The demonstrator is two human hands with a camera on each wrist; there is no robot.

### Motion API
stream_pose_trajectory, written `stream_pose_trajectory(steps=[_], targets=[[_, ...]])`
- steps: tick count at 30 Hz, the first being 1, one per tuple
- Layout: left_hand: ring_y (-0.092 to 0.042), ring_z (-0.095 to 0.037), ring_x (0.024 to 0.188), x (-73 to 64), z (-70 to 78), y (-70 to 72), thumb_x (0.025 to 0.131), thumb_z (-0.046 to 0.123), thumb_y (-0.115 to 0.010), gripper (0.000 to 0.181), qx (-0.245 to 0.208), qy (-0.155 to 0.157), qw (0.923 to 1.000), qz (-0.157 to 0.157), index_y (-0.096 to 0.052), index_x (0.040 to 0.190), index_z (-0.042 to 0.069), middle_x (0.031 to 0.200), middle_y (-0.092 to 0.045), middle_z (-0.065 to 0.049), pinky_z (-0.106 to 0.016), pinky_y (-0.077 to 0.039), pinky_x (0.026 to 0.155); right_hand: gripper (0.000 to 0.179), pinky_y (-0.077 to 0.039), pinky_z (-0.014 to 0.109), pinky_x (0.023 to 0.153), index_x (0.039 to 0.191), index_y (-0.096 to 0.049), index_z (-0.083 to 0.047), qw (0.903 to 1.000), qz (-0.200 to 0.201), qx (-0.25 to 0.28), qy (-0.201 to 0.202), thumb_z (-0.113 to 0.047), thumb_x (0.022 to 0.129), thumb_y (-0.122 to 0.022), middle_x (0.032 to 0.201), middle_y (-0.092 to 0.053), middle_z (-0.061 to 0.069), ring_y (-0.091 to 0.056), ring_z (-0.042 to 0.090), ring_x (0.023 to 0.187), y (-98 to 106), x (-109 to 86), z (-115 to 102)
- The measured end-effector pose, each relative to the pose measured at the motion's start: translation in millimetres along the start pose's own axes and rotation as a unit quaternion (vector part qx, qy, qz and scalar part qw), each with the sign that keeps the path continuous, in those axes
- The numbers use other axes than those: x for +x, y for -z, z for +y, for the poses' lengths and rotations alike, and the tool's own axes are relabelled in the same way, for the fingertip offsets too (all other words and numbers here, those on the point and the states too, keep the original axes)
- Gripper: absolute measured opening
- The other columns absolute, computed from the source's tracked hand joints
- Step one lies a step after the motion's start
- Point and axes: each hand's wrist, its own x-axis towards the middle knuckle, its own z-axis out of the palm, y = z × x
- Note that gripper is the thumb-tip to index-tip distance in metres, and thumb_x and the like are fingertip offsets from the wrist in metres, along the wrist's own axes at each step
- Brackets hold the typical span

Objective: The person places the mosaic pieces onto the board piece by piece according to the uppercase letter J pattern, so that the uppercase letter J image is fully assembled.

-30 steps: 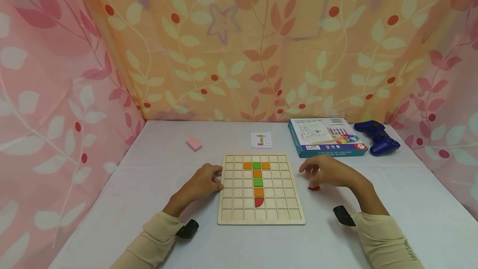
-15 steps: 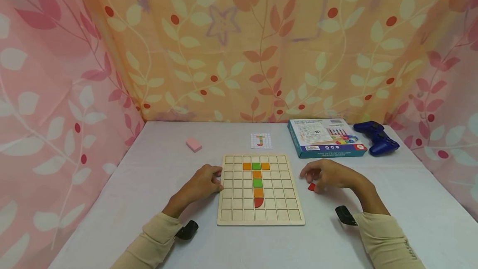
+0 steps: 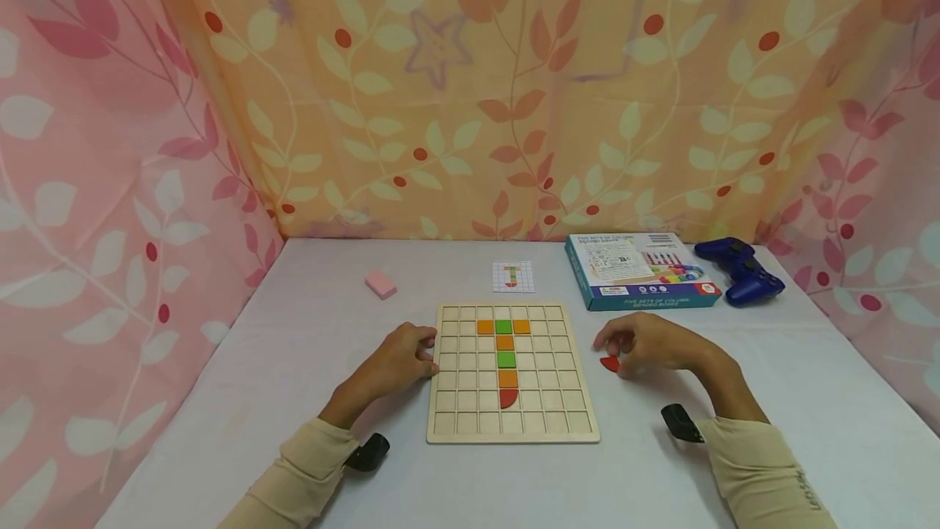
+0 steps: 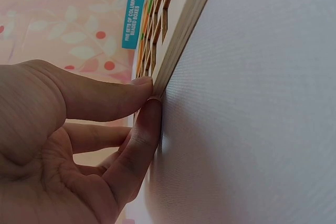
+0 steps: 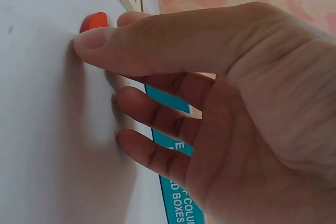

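A square wooden grid board point(image 3: 558, 398) lies on the table, with orange and green square tiles in a T shape and a red quarter-circle tile point(image 3: 509, 398) at the stem's foot. My left hand point(image 3: 399, 359) pinches the board's left edge; in the left wrist view, thumb point(image 4: 113, 98) and index finger meet at its corner. To the right of the board, my right hand point(image 3: 649, 343) pinches a second red quarter-circle tile point(image 3: 609, 363) between thumb and index finger, low over the cloth. In the right wrist view the thumb partly covers this tile point(image 5: 96, 21), and the other fingers curl loosely.
Behind the board lies a small pattern card point(image 3: 514, 277) showing a similar coloured shape. A pink eraser-like block point(image 3: 381, 284) is at the back left. At the back right are a flat boxed set point(image 3: 642, 272) and a blue game controller point(image 3: 742, 272). Patterned curtains point(image 3: 441, 104) enclose the table.
The second red tile has turned between my right fingers and shows more of its face. My right hand has shifted slightly. Left hand and board stay in place.
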Motion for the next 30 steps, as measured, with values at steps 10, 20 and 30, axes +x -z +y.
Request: stream_pose_trajectory(steps=[10, 20, 30], targets=[[-0.062, -0.018, 0.095, -0.1, -2.8, -0.3, 0.085, -0.005, -0.082, 0.062, 0.004, -0.007, 1.0, 0.002, -0.058, 0.142, -0.013, 0.114, -0.061, -0.013, -0.032, -0.054, 0.079, 0.033, -0.052, 0.037, 0.083, 0.114, -0.078, -0.009, 0.9994, 0.024, 0.015, -0.021, -0.008, 0.082, -0.085, 0.099, -0.069, 0.003, -0.059, 0.023, 0.091, -4.2, 2.8, -5.2], [-0.062, -0.018, 0.094, -0.1, -1.6, 0.4, 0.085, -0.005, -0.082, 0.062, 0.007, -0.01, 0.9999, 0.004, -0.058, 0.142, -0.014, 0.114, -0.062, -0.013, -0.035, -0.055, 0.081, 0.031, -0.051, 0.037, 0.08, 0.115, -0.081, -0.011, 0.9989, 0.043, 0.004, 0.018, -0.021, 0.086, -0.086, 0.104, -0.071, 0.001, -0.057, 0.023, 0.096, -16.1, 8.7, -28.3], [-0.061, -0.018, 0.093, -0.1, -1.6, 0.0, 0.085, -0.006, -0.082, 0.061, 0.008, -0.013, 0.9999, 0.006, -0.058, 0.14, -0.015, 0.112, -0.062, -0.013, -0.035, -0.054, 0.08, 0.031, -0.051, 0.033, 0.08, 0.115, -0.08, -0.015, 0.9976, 0.036, -0.003, 0.059, -0.022, 0.086, -0.085, 0.105, -0.07, -0.002, -0.056, 0.023, 0.098, -32.1, 15.9, -54.4]])
